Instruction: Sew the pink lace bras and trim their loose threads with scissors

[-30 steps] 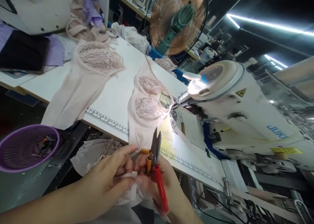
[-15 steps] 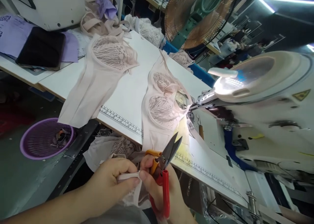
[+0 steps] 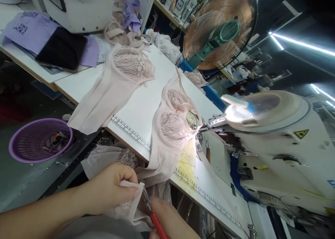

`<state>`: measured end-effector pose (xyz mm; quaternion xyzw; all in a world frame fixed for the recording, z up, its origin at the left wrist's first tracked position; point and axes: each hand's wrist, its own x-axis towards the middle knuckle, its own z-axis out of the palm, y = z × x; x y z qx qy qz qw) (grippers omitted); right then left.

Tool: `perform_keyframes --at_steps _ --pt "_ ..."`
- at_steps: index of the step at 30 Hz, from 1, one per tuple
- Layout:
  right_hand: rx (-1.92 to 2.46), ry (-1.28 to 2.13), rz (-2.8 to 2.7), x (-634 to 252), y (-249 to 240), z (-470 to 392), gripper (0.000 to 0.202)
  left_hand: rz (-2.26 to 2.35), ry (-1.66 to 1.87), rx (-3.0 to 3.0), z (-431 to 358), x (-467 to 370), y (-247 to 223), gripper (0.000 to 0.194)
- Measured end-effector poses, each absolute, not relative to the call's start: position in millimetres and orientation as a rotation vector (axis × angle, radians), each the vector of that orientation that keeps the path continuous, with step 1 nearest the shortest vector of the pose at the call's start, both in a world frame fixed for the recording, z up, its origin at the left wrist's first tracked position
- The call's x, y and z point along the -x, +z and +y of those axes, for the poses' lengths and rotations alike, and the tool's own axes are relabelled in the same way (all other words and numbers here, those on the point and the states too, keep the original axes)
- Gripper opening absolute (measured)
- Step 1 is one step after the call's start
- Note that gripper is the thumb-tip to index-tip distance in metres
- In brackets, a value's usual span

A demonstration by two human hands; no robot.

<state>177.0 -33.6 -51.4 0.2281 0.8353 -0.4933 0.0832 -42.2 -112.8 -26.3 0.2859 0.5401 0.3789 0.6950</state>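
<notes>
My left hand (image 3: 112,188) pinches the folded edge of a pale pink bra (image 3: 134,206) between thumb and fingers, low in front of the table. Its narrow band sticks out past my fingertips and bends downward. My right hand (image 3: 171,214) grips scissors (image 3: 157,226) with a red handle. Their blades point up and lie close beside the band's corner; whether they touch it I cannot tell. On the table, a second pale pink lace bra (image 3: 170,131) lies with one side at the sewing machine's (image 3: 272,124) needle area. Part of it hangs over the front edge.
Another lace bra piece (image 3: 125,68) lies farther left on the white table (image 3: 131,110). A phone (image 3: 62,49) rests on purple papers. A purple basket (image 3: 19,158) with scraps stands below left. A large fan (image 3: 220,29) is behind the table.
The scissors have turned from pointing up and right, blades spread, to beside the band's corner. My right hand has moved lower. The left hand still pinches the band; the camera view has shifted.
</notes>
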Motion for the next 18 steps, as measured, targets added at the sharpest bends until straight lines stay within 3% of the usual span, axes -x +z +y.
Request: perform_keyframes --at_steps 9,18 --pt "-0.746 -1.177 2.501 -165 -23 -40 0.053 1.252 0.841 -0.588 -108 45 -27 0.019" --pt "-0.717 -1.151 2.601 -171 -39 -46 0.051 1.239 0.879 -0.589 -109 47 -27 0.019"
